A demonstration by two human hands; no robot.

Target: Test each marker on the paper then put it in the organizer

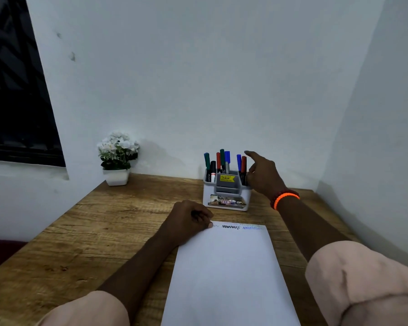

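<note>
Setting: wooden desk (85,222) pushed into a pale-walled corner, dark window on the left.
Left hand (189,220): fingers curled loosely, resting on the top left corner of the paper (226,274) and pinning it; it holds no marker.
Right hand (262,172): raised just beside the organizer's right side, forefinger stretched out, other fingers relaxed, nothing in its grasp that shows.
Organizer (225,196): white and grey, standing behind the paper's top edge, well stocked.
Markers (223,161): green, black, red and blue ones standing upright in its compartments; a blue and a red one sit nearest the right hand.
Scribbles (239,227): black and blue test squiggles along the paper's top edge.
Step in hand: judging by the empty fingers next to the right compartment, a marker has likely just gone in, or one is about to be picked.
Next move: no loose marker shows on the desk, so the task looks nearly or fully done.
Also there: potted white flowers (117,156) by the wall.
</note>
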